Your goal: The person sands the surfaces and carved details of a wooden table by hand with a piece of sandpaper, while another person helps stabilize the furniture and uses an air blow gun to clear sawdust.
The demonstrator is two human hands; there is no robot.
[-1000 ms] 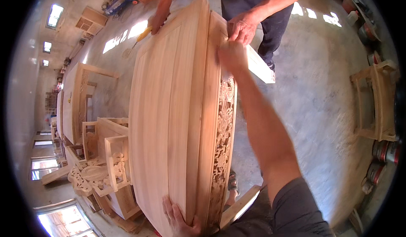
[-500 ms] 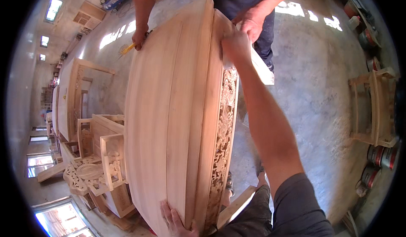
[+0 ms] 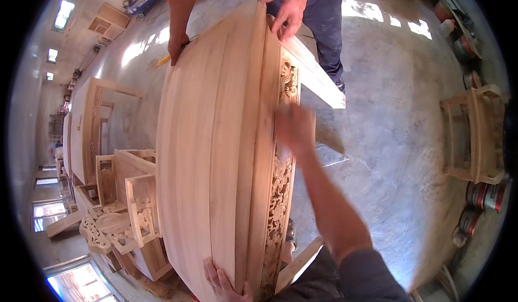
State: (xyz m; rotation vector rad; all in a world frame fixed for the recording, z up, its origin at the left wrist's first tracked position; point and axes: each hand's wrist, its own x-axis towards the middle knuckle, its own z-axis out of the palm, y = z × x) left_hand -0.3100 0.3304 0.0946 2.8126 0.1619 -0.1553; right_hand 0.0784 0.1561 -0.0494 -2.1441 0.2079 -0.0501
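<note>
A long pale wooden table (image 3: 199, 140) with a carved apron (image 3: 279, 199) stretches away in front of me. My left hand (image 3: 222, 281) lies flat on the near end of its top, fingers stretched out. Against the right edge moulding, about halfway along, my right hand (image 3: 295, 128) is curled closed and blurred by motion; whatever it holds is hidden. At the far end, another person's hand (image 3: 287, 5) touches the corner with spread fingers. That person's other hand (image 3: 177, 48) grips a yellow-handled tool (image 3: 163, 61) at the far left edge.
A pale table leg (image 3: 318, 75) slants out from the far right corner. Carved chair parts (image 3: 116, 215) are piled left of the table, with another wooden table (image 3: 83, 129) behind. Along the right wall are a wooden frame (image 3: 475, 135) and several paint cans (image 3: 475, 218).
My right hand has slid along the edge from the far corner toward me. The other person's hand at that corner has risen onto the top edge. My left hand stays put.
</note>
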